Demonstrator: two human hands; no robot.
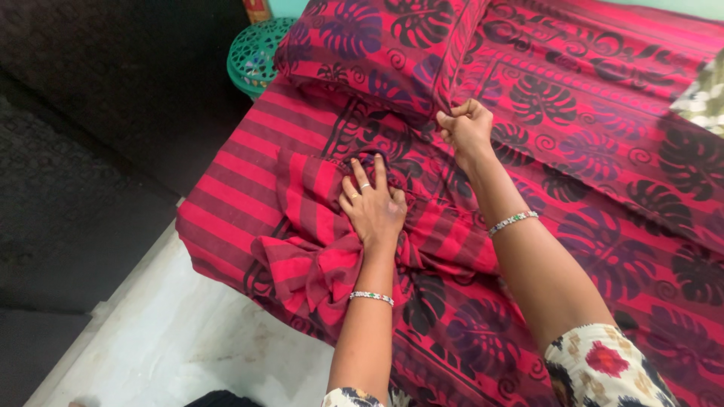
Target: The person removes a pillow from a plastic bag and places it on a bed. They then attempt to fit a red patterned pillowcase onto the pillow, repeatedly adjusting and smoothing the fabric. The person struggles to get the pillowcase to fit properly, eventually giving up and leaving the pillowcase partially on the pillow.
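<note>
A red bedsheet (pixel 249 188) with dark stripes and black and purple leaf prints covers the bed. My left hand (pixel 373 207) lies flat on a bunched, folded part of the sheet (pixel 309 256) near the bed's corner, fingers spread, a ring on one finger. My right hand (pixel 466 126) is closed on a pinch of the sheet just below a pillow (pixel 377 45) in matching leaf-print fabric. Both wrists wear beaded bracelets.
A green perforated plastic basket (pixel 253 56) stands beyond the bed's far corner. Dark flooring or a mat (pixel 90 151) lies left of the bed, with a pale floor (pixel 196 347) at the near side. A patterned cloth (pixel 705 94) shows at the right edge.
</note>
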